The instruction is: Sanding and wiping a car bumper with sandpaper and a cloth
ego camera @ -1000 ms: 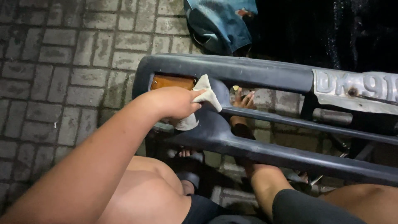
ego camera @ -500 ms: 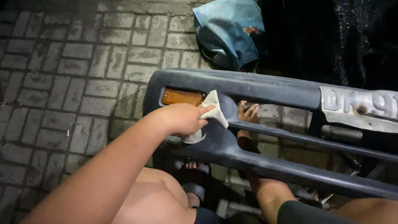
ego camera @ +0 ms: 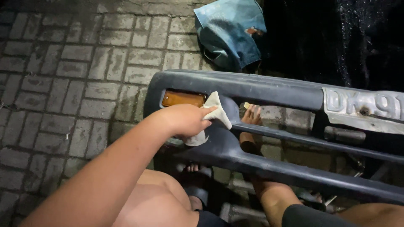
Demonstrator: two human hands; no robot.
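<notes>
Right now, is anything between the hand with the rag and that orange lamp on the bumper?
Nothing visible. The left hand presses the white cloth on the grey bumper just right of the orange lamp, with only bare bumper surface between them.

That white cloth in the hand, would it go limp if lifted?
Probably limp: the white cloth folds and droops around the left hand. It looks thin, so likely light. Pressed on the grey bumper, it would likely bunch, not slide stiffly.

Car bumper (ego camera: 269, 90) lies across the paver ground (ego camera: 63, 84), over the person's legs. Left hand (ego camera: 183, 120) presses a rag (ego camera: 214, 113) on the bumper, just right of the turn-signal lens (ego camera: 183, 98). Licence plate (ego camera: 364, 110) far right; bag (ego camera: 231, 31) behind the bumper.
</notes>
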